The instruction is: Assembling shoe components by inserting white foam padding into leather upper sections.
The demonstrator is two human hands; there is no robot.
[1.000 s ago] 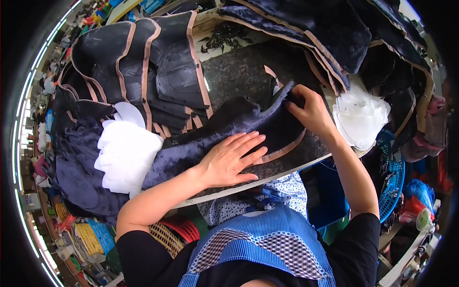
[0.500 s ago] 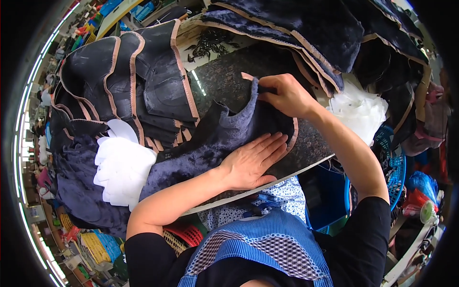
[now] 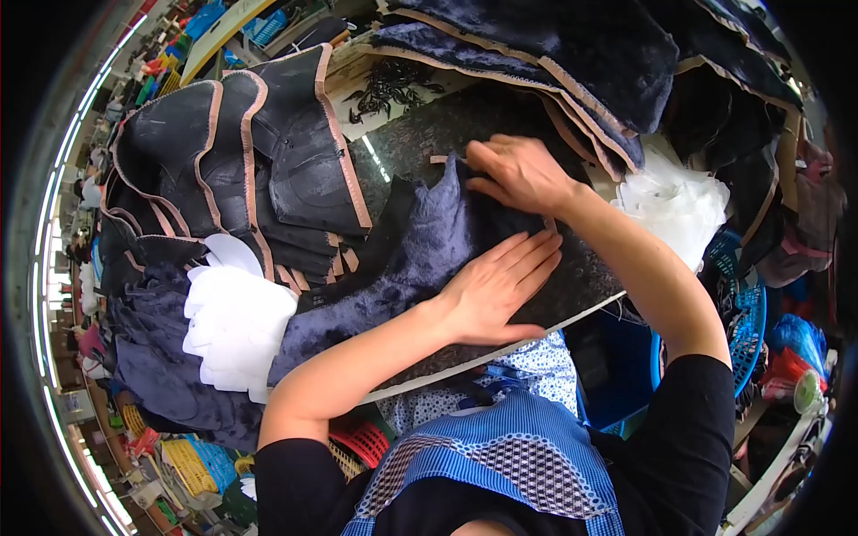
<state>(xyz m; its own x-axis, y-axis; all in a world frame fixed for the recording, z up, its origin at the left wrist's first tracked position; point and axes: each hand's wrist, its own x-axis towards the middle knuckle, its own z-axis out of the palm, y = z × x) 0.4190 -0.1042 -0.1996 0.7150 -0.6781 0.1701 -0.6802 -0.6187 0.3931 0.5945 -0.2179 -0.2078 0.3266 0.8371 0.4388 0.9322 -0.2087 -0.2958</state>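
A dark blue plush piece (image 3: pixel 433 228) with black backing and a tan edge strip lies on a dark speckled tabletop (image 3: pixel 407 134). My left hand (image 3: pixel 500 290) rests flat on its right part, fingers stretched out and thumb apart. Above it my right hand (image 3: pixel 523 174) has its fingers bent round the upper edge of the plush piece, close to a raised furry tip; its fingertips are partly hidden. A stack of white thin shaped sheets (image 3: pixel 237 326) lies against the left end of the piece, over a heap of dark blue plush (image 3: pixel 170 344).
Black cut pieces with tan edging (image 3: pixel 308 147) fan out at the left. More plush-backed pieces (image 3: pixel 572 40) are piled at the back right, by a white sheet stack (image 3: pixel 670 205). Small black scraps (image 3: pixel 389 89) lie at the back. A blue basket (image 3: pixel 742 313) stands below right.
My left hand has slid slightly right and up along the piece. My right hand has shifted a little left, and the raised plush edge has moved left with it and spread flatter.
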